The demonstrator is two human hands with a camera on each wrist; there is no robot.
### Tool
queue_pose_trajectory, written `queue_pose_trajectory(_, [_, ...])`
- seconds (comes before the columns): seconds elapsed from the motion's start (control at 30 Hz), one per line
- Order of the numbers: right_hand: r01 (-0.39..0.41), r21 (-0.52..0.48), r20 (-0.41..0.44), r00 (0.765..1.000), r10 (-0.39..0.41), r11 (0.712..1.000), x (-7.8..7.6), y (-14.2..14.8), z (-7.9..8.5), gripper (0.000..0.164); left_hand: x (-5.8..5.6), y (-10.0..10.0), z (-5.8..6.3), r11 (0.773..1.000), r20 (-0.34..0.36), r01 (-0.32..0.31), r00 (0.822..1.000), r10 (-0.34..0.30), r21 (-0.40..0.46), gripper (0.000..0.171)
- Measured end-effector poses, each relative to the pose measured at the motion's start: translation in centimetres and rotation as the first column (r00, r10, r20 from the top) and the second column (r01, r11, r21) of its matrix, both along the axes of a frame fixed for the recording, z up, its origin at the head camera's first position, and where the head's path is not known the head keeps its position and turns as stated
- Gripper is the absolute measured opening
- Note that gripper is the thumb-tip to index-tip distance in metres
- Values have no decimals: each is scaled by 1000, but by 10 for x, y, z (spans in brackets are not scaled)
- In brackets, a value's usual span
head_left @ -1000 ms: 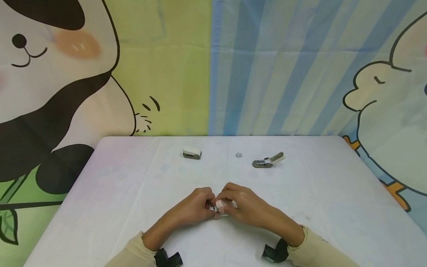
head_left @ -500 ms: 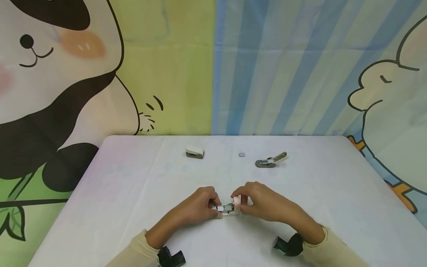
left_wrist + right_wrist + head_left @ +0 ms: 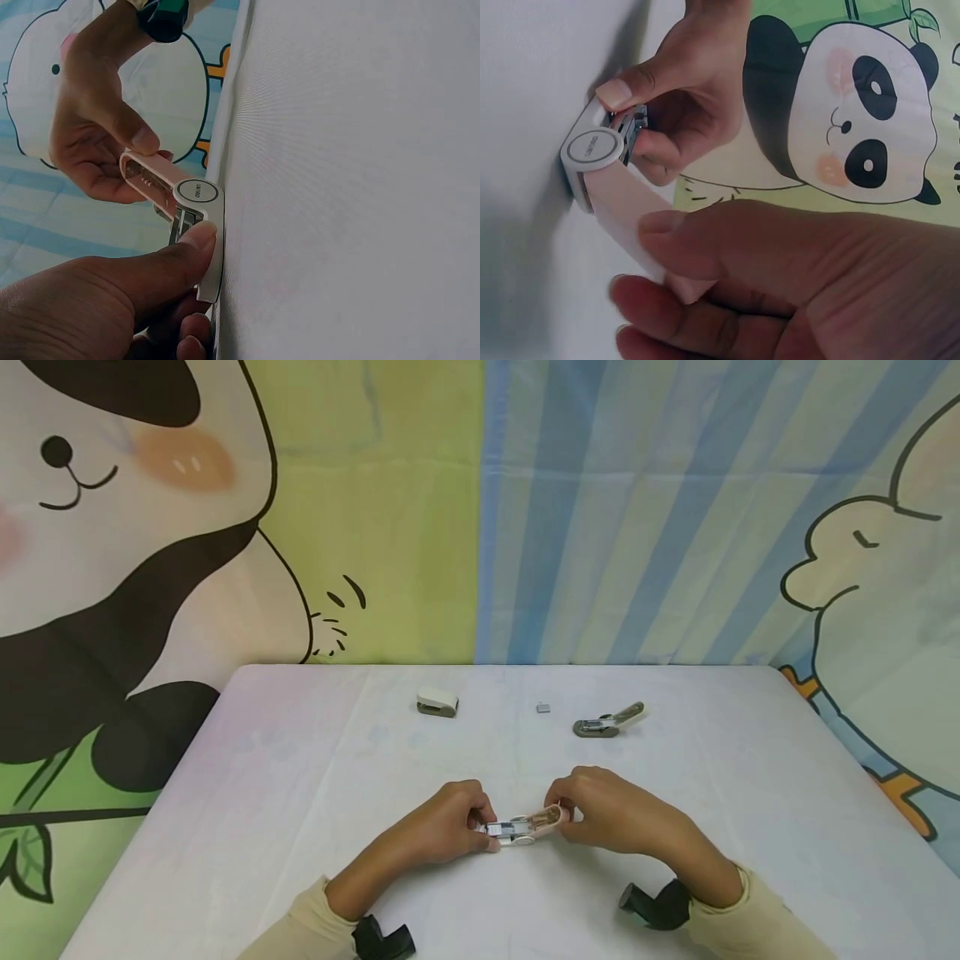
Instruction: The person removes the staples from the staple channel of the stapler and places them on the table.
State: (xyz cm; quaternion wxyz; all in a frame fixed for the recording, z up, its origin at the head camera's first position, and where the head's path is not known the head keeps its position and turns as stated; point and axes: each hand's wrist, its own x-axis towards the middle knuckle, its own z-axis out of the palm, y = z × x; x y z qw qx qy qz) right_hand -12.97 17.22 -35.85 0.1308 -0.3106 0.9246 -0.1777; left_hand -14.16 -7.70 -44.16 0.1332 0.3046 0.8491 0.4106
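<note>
A small pink and white stapler (image 3: 522,839) lies swung wide apart between my hands, its metal staple channel (image 3: 504,830) exposed. My left hand (image 3: 450,822) pinches the white base near its front end, thumb on the side, as the left wrist view shows. The pink top cover (image 3: 626,214) is tipped far back, away from the base. With thumb and fingers, my right hand (image 3: 626,814) pinches the end of that cover. In the left wrist view the round white hinge disc (image 3: 197,190) faces the camera. Fingers hide part of the base's front end.
Farther back on the white-covered table (image 3: 300,760) stands a closed white and grey stapler (image 3: 437,702). A tiny grey piece (image 3: 543,708) lies to its right, then another stapler (image 3: 597,727) swung wide apart. A cartoon-printed cloth (image 3: 390,527) hangs behind the table.
My right hand has swung the pink cover up and back to the right, uncovering the staple channel. The left hand keeps its hold on the base, nearly in the same spot.
</note>
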Motion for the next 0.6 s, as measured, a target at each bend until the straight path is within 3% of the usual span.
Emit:
queue_pose_trajectory(0.17, [25,90,49,998,-29,996,-2,1,0,17,0,0,0,1000,-2,0,1000,0,-2,17])
queue_pose_trajectory(0.37, [10,93,50,999,-15,996,-4,1,-1,21,0,-1,0,1000,-2,-1,1000,1,4,18])
queue_pose_trajectory(0.5, [-22,65,-13,1000,23,998,-4,3,0,28,0,0,-1,1000,-5,0,1000,0,8,17])
queue_pose_trajectory(0.6, [-33,-30,-107,994,30,999,-1,-3,-1,31,-1,0,-1,1000,-6,0,1000,0,6,17])
